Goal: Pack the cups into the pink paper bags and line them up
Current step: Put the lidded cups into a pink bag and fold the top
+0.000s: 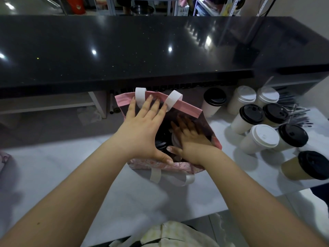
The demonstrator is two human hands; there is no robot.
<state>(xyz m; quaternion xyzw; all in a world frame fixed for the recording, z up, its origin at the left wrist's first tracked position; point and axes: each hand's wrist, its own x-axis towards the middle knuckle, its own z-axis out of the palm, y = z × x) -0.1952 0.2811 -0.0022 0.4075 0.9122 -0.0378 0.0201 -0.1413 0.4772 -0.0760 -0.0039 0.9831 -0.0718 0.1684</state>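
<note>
A pink paper bag [187, 108] with white handles stands open on the white table [53, 166]. My left hand [142, 129] lies spread across its mouth, with the fingers pressed on the far wall by a handle and the thumb at the near rim. My right hand [190, 139] reaches inside the bag with its fingers apart, against the right side. Below the hands I see a black cup lid [160, 142] and a white cup lid [175, 139] inside the bag. Several lidded paper cups [260, 139] stand to the right of the bag.
A raised black counter [124, 50] runs along the far side. Dark straws [293, 111] lie behind the cups at the right. A brown cup with a black lid [306, 166] stands near the table's right edge. Part of another pink bag [3, 157] shows at the left edge.
</note>
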